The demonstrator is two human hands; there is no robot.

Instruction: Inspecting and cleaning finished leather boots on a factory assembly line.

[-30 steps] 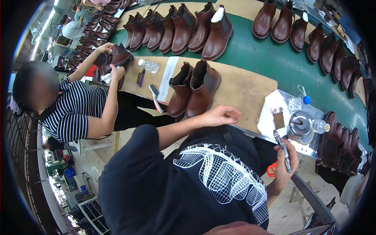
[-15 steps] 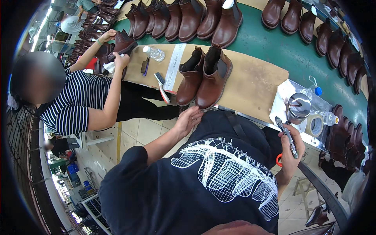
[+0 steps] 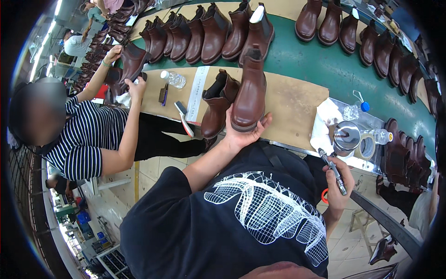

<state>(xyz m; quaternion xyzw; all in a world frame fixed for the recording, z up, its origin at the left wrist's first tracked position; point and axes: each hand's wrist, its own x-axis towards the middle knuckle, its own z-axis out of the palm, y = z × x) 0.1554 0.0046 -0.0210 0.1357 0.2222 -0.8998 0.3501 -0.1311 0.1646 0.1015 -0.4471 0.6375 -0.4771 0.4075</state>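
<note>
My left hand [image 3: 245,136] cups the toe of a brown leather ankle boot [image 3: 249,102] from below, thumb and fingers spread along its sides. The boot is tilted, toe toward me and shaft pointing away. Its mate [image 3: 217,104] stands beside it at the left on the cardboard-covered bench. My right hand [image 3: 338,179] is closed around a silver spray gun [image 3: 335,173] at the right edge of the bench. A shiny metal cup [image 3: 346,137], apparently part of the gun, sits just beyond the hand.
Brown boots [image 3: 215,35] line the green tabletop [image 3: 283,51]. White cloth [image 3: 325,118], a tape roll [image 3: 366,147] and clear bottles [image 3: 383,136] lie right. A brush [image 3: 184,118] and bottle [image 3: 173,79] lie left. A co-worker in stripes [image 3: 100,123] handles another boot [image 3: 133,61].
My left hand has gone under the right-hand boot of the pair and lifted and tilted it. The spray gun and its cup have shifted slightly toward me.
</note>
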